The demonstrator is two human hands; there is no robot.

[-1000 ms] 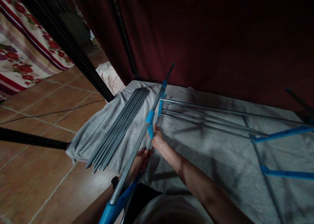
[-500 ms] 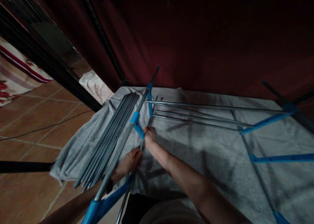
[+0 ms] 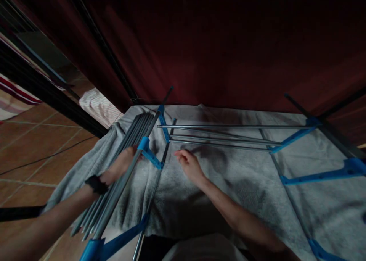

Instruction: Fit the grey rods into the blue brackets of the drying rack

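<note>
Before you, a grey blanket [image 3: 240, 177] is spread out, rumpled and draping down at its left edge. Along its far edge you face a dark red curtain [image 3: 200, 55]. Just beyond its far left corner, you can see a pale striped cloth [image 3: 100, 106]. A black post [image 3: 51, 91] slants toward that corner; a black bar [image 3: 21, 213] meets the left edge nearer you. Off that edge you have brown floor tiles [image 3: 37, 146], a thin dark cable [image 3: 51, 157] across them, and, farther out, a red-and-cream fabric [image 3: 14, 97].
</note>
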